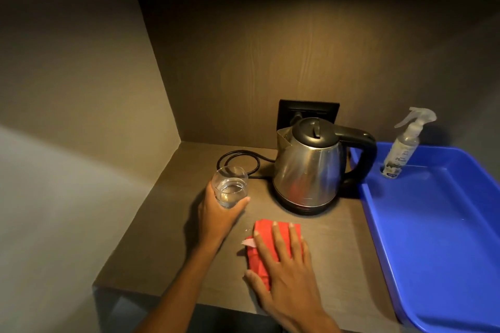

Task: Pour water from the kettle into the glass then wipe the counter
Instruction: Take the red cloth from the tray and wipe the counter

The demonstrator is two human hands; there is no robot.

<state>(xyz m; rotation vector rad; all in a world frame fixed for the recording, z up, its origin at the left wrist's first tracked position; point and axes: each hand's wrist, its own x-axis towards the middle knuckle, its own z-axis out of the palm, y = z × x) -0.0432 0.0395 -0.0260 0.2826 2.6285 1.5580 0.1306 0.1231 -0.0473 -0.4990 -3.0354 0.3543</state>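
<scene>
A steel kettle (308,167) with a black lid and handle stands on its base at the back of the brown counter (167,238). My left hand (216,213) grips a clear glass (230,186) with water in it, held left of the kettle, just above or on the counter. My right hand (286,265) lies flat, fingers spread, pressing a folded red cloth (266,232) onto the counter in front of the kettle. A small white tag pokes out at the cloth's left edge.
A blue plastic tray (438,224) fills the right side of the counter, with a clear spray bottle (403,149) standing in its far corner. The kettle's black cord (238,159) loops behind the glass to a wall socket (308,111). Walls close the left and back.
</scene>
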